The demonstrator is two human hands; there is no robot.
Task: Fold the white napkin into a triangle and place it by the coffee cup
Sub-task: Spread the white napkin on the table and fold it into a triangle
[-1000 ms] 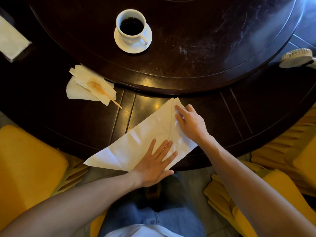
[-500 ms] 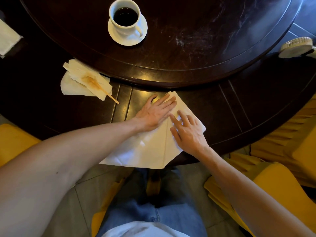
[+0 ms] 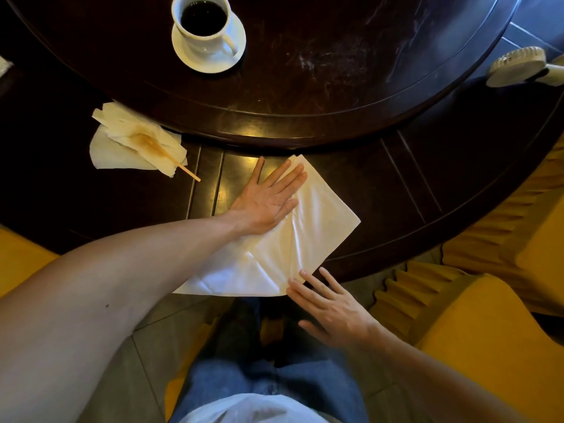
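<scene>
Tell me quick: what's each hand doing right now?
Left hand: open, pressed flat on the white napkin.
Right hand: open, fingertips at the napkin's near edge, holding nothing.

Dark table of glossy, scuffed wood; white napkin smooth, perhaps cloth; coffee cup glazed ceramic.

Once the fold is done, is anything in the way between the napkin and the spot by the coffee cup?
No object visible. Between the white napkin and the coffee cup is bare dark wood, with the raised turntable rim to lift over. The stained tissue lies off left.
</scene>
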